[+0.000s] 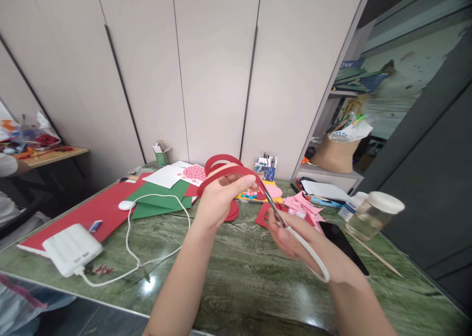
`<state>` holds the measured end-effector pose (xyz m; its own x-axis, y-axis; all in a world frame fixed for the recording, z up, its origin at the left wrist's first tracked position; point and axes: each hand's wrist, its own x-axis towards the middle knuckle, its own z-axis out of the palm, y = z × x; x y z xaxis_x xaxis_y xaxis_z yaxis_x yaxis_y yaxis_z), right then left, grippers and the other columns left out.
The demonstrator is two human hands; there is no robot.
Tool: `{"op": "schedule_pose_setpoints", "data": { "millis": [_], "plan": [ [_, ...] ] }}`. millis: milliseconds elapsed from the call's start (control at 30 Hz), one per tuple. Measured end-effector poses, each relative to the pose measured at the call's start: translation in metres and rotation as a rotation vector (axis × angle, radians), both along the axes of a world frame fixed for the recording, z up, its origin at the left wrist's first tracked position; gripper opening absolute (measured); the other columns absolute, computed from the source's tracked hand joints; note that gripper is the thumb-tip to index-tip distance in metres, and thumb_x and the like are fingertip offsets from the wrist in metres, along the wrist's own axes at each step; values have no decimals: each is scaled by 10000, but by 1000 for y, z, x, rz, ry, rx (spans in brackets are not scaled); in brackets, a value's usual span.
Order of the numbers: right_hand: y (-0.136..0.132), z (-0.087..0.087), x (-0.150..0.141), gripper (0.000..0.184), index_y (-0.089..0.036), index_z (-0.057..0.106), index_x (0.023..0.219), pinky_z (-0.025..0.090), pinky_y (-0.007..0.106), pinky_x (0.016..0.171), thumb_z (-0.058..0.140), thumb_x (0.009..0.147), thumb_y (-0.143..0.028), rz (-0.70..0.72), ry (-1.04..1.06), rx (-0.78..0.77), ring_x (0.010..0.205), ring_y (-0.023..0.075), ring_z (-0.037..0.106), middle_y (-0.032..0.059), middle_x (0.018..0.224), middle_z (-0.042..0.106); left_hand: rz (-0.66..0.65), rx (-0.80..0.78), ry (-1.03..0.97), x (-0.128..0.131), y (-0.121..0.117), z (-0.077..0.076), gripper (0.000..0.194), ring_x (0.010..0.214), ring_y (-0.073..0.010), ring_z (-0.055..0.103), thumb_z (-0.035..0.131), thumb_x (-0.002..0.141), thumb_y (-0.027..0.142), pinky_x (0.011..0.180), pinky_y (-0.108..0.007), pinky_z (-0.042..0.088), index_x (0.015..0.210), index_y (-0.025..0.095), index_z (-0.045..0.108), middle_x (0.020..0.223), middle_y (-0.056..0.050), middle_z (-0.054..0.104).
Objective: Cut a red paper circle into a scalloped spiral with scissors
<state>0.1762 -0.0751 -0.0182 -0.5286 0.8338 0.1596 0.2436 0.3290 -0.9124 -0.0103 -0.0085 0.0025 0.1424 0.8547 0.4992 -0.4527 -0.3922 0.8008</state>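
Above the middle of the green marbled table [236, 282], my left hand [217, 201] pinches a curling red paper strip [223, 171]. The strip loops behind and over the fingers, and one end hangs toward the right. My right hand [291, 233] grips a pair of scissors [308, 252] with white handles, its blades pointing up and left at the end of the strip. Whether the blades touch or cut the paper is hard to make out. Below the hands lie a rounded red paper piece [232, 211] and red paper scraps [262, 215].
Pink paper scraps [304, 206], a black phone [344, 247], a wooden stick [374, 252] and a lidded jar [374, 215] are at right. Left are green paper [158, 201], red sheets [88, 213] and a white power bank [72, 250] with cable. Another person's sleeve [7, 165] shows far left.
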Motion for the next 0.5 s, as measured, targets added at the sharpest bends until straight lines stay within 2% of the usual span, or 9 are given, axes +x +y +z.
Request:
{"op": "schedule_pose_setpoints", "data": {
  "millis": [200, 500],
  "plan": [
    [-2, 6, -1, 397, -239, 390, 814, 250, 253, 494, 425, 965, -605, -7, -26, 5, 582, 132, 294, -49, 703, 340, 50, 71, -32, 2, -4, 4, 157, 703, -167, 630, 735, 796, 310, 729, -314, 514, 684, 201, 724, 708, -56, 671],
    [-2, 7, 6, 433, -238, 386, 779, 237, 262, 471, 393, 963, -630, 42, -94, 47, 541, 128, 284, -51, 651, 361, 70, 96, 19, -5, -2, 6, 143, 621, -132, 503, 756, 754, 273, 598, -266, 405, 646, 223, 678, 656, -14, 582]
  ]
}}
